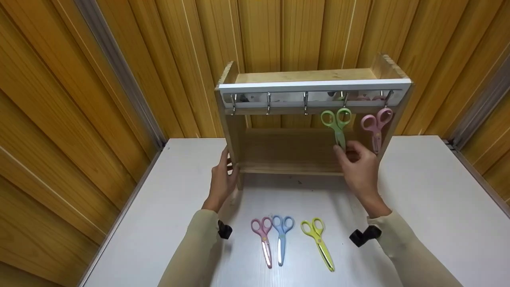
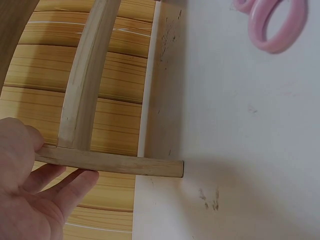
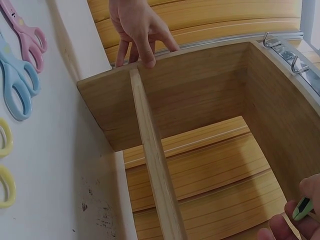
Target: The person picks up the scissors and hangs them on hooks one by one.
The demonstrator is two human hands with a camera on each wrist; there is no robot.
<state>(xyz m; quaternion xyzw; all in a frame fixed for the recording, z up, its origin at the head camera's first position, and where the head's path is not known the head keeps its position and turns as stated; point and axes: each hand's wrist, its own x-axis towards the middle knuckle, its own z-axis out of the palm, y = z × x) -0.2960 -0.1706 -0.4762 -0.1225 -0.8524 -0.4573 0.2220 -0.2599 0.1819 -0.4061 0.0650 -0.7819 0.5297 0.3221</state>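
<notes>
The left hand [image 1: 223,179] grips the left side panel of a wooden rack [image 1: 295,168]; in the left wrist view its thumb and fingers lie on opposite sides of the panel [image 2: 117,163]. With thumb and fingers, the right hand [image 1: 362,169] pinches the lower end of green scissors [image 1: 338,130], whose right loop is at the fourth hook [image 1: 345,99] from the left. Only the green tip [image 3: 302,209] shows in the right wrist view. Pink scissors [image 1: 375,127] hang at the rightmost hook [image 1: 387,99]. The three left hooks hold nothing.
On the white table [image 1: 179,159] in front of the rack lie pink scissors [image 1: 263,237], blue scissors [image 1: 282,235] close beside them, and yellow scissors [image 1: 318,239] farther right. Wood-panelled walls [image 1: 179,59] stand behind and at both sides.
</notes>
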